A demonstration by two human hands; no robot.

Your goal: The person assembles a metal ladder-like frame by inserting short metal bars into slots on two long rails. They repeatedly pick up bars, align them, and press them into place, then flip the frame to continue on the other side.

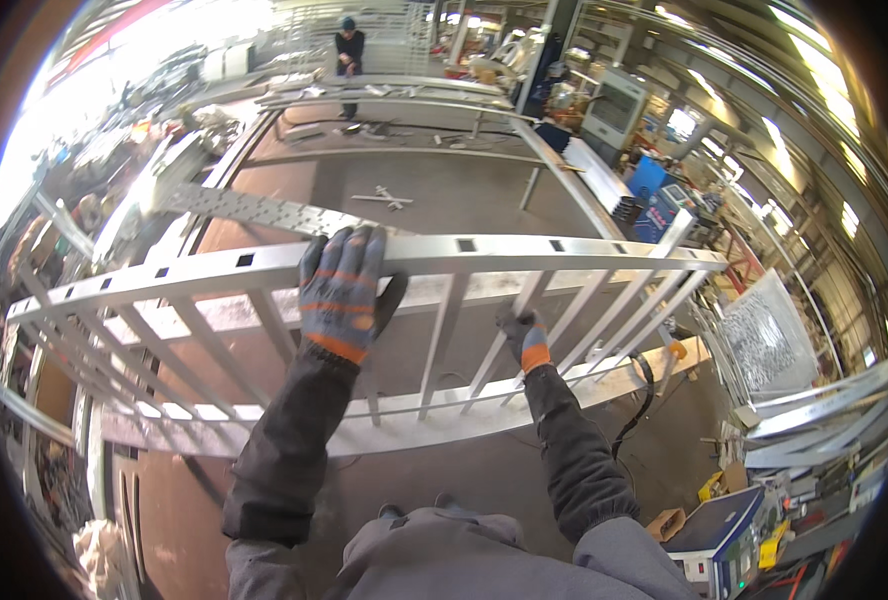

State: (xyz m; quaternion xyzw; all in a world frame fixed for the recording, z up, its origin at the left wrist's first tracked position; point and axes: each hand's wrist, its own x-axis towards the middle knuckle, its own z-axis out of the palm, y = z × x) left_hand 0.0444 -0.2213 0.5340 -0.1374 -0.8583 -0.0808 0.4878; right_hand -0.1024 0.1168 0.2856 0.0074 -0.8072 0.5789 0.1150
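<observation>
A silvery metal railing (504, 252) stretches across the view in front of me. Its top rail has a row of square holes, and many slim bars run down from it. My left hand (342, 300), in a grey glove with orange bands, lies over the top rail left of its middle, fingers wrapped across it and thumb at the right side. Lower and to the right, my right hand (526, 340) is closed around one of the upright bars; its fingertips are partly hidden. The railing's lower side is near a long pale beam (434, 428).
Behind the railing lies a perforated metal strip (274, 212) within a large floor frame (574, 190). Another person (350, 60) stands at the far end. At right are a black cable (646, 400), stacked metal bars (824, 400) and a blue-topped machine (714, 535).
</observation>
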